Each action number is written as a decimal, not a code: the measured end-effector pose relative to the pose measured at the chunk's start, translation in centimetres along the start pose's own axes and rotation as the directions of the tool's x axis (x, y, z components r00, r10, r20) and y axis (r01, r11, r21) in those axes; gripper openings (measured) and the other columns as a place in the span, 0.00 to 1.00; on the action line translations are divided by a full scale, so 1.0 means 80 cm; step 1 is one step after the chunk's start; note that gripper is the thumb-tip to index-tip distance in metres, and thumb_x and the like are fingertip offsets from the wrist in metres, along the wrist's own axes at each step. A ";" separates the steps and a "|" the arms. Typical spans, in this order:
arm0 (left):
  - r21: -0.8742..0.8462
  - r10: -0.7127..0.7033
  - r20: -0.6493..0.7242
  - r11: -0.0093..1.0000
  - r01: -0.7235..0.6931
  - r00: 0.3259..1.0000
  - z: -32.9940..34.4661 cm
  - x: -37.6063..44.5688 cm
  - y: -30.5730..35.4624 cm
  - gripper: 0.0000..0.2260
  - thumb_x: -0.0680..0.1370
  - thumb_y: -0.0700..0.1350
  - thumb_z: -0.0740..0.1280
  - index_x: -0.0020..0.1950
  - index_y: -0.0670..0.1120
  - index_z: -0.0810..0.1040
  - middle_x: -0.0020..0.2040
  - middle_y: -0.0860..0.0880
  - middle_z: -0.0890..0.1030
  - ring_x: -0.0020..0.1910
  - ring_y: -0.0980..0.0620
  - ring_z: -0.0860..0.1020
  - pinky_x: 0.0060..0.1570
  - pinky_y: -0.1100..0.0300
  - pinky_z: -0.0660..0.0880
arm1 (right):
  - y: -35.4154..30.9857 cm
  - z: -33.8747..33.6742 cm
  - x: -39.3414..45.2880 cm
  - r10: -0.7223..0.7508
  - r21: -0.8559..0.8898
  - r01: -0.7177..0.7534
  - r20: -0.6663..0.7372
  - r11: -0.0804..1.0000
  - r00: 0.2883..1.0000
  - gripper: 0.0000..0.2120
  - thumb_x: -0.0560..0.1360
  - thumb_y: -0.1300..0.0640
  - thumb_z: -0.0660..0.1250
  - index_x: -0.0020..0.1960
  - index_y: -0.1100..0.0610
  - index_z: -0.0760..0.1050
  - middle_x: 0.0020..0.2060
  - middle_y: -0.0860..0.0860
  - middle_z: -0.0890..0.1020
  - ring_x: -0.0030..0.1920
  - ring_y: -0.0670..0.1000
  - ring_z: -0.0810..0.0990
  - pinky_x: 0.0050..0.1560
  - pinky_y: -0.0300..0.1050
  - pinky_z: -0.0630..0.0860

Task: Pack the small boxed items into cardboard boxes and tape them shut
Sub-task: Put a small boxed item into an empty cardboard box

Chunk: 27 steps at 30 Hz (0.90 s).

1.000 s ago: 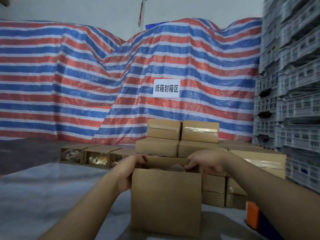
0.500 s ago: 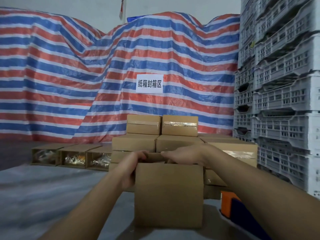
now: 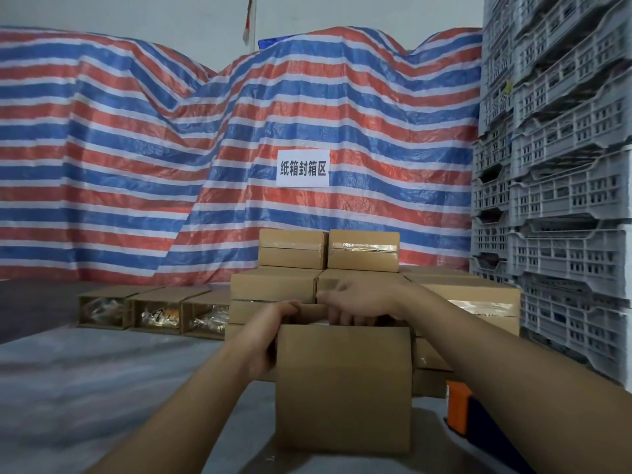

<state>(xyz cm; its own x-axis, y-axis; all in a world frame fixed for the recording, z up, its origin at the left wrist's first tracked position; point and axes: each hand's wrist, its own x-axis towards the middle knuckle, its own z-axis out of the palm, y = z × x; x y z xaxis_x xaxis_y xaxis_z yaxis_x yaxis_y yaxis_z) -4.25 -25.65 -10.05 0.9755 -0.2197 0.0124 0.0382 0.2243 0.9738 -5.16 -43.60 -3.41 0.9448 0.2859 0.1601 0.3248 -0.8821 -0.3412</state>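
Observation:
A brown cardboard box [image 3: 343, 388] stands upright in front of me on the plastic-covered surface, its top open. My left hand [image 3: 270, 331] grips the box's upper left edge, fingers curled over the rim. My right hand [image 3: 359, 301] reaches over the top from the right, fingers bent down onto the top flaps. What lies inside the box is hidden. Three open boxed items [image 3: 160, 311] with shiny wrapped contents lie in a row at the left.
Taped cardboard boxes [image 3: 328, 249] are stacked behind the box I hold, more to the right [image 3: 478, 299]. Grey plastic crates [image 3: 561, 200] tower at the right. An orange and blue tape dispenser [image 3: 460, 407] lies at the lower right. A striped tarp [image 3: 136, 148] covers the back.
My right hand has slid left across the box top toward my left hand. My view has shifted, so the box and stacks sit differently in the frame.

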 end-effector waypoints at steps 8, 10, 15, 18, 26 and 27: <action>-0.001 0.034 -0.001 0.999 -0.034 0.999 -0.002 0.003 -0.004 0.14 0.80 0.52 0.63 0.60 0.47 0.80 0.44 0.41 0.86 0.37 0.47 0.84 0.32 0.58 0.78 | -0.011 0.021 0.009 0.077 0.018 -0.086 0.283 0.996 0.956 0.29 0.85 0.39 0.45 0.79 0.53 0.60 0.77 0.53 0.65 0.77 0.53 0.61 0.74 0.48 0.55; -0.053 0.056 -0.014 0.997 -0.056 0.998 -0.004 0.004 -0.007 0.16 0.81 0.54 0.60 0.60 0.48 0.80 0.45 0.40 0.85 0.38 0.47 0.84 0.35 0.56 0.78 | -0.013 0.017 0.007 0.074 0.034 -0.088 0.290 0.996 0.954 0.29 0.84 0.38 0.45 0.78 0.52 0.63 0.76 0.53 0.67 0.76 0.53 0.64 0.74 0.49 0.56; -0.084 0.078 0.036 0.994 -0.074 0.996 -0.009 -0.003 -0.015 0.16 0.81 0.52 0.58 0.57 0.46 0.81 0.40 0.42 0.85 0.35 0.48 0.84 0.41 0.53 0.76 | 0.005 -0.007 -0.012 -0.045 0.126 0.036 0.068 0.991 0.997 0.20 0.85 0.43 0.52 0.52 0.50 0.79 0.49 0.47 0.83 0.51 0.45 0.82 0.51 0.40 0.77; -0.052 0.118 0.049 0.992 -0.116 0.992 -0.011 -0.006 -0.023 0.17 0.81 0.52 0.58 0.53 0.43 0.82 0.42 0.42 0.84 0.38 0.47 0.83 0.45 0.51 0.74 | 0.030 -0.019 -0.029 -0.032 0.288 0.130 -0.321 0.949 0.946 0.16 0.84 0.52 0.58 0.44 0.53 0.81 0.40 0.47 0.84 0.41 0.44 0.83 0.40 0.35 0.78; -0.066 0.197 -0.051 0.978 -0.200 0.979 -0.001 0.000 -0.041 0.20 0.79 0.55 0.59 0.41 0.48 0.87 0.47 0.41 0.85 0.43 0.47 0.85 0.47 0.51 0.75 | 0.103 0.052 -0.061 0.093 0.477 0.198 -0.519 0.856 0.850 0.08 0.81 0.52 0.65 0.48 0.48 0.84 0.51 0.41 0.82 0.54 0.39 0.77 0.49 0.34 0.70; -0.084 0.192 -0.065 0.977 -0.197 0.979 0.000 0.004 -0.042 0.21 0.80 0.55 0.58 0.40 0.49 0.87 0.46 0.42 0.86 0.42 0.47 0.85 0.45 0.52 0.75 | 0.105 0.059 -0.058 0.071 0.445 0.206 -0.529 0.871 0.846 0.08 0.80 0.51 0.67 0.47 0.49 0.84 0.53 0.39 0.80 0.55 0.37 0.75 0.50 0.33 0.69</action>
<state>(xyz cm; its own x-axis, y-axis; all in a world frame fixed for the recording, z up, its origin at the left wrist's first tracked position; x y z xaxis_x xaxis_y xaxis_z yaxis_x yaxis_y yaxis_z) -4.11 -26.48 -13.34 0.9767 -0.1099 0.1845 -0.1371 0.3423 0.9296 -6.60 -50.60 -11.38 0.7990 -0.0183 0.6010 0.4967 -0.5432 -0.6769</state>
